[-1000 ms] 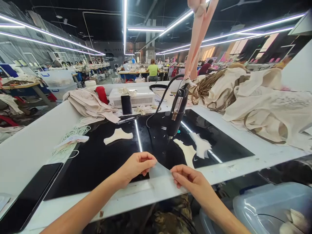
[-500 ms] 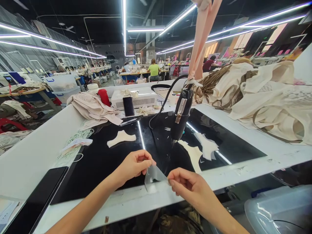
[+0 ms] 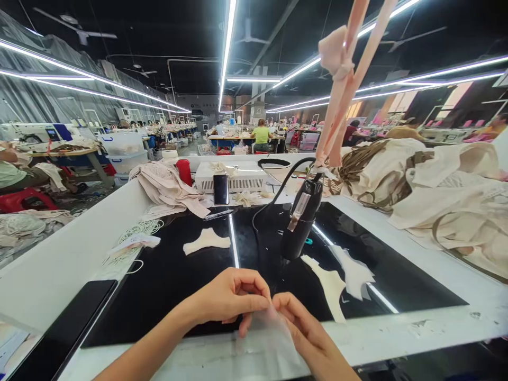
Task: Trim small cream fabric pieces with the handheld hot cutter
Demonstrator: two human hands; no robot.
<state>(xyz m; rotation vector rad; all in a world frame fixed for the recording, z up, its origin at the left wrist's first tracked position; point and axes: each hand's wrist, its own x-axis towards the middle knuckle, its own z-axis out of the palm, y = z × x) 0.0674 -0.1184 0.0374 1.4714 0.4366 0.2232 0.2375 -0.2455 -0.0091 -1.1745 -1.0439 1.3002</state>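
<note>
Near the front edge of the table, a thin translucent sheet (image 3: 275, 344) hangs between my two hands. My left hand (image 3: 234, 299) pinches its top edge between thumb and fingers. Right beside it, my right hand (image 3: 304, 328) is closed on the sheet's right edge, fingertips almost touching the left ones. Beyond them, on the glossy black panel (image 3: 159, 301), lie a curved cream fabric piece (image 3: 207, 241), a second cream piece (image 3: 327, 286) and a white piece (image 3: 354, 272) with clear film edges. A black handheld tool (image 3: 301, 222), like a hot-air gun, hangs nose down above the panel.
Pink fabric straps (image 3: 333, 116) suspend the tool, and its black cable loops leftward. Piled cream garments (image 3: 448, 190) fill the right side. At the back stand a white vented box (image 3: 234, 180), a phone (image 3: 221, 189) and a red spool (image 3: 183, 172). Pale cord (image 3: 138, 230) lies left.
My hands have come together, the left moving right and down. The sheet, stretched between them before, now hangs down in a larger, crumpled area. The camera view has tilted up.
</note>
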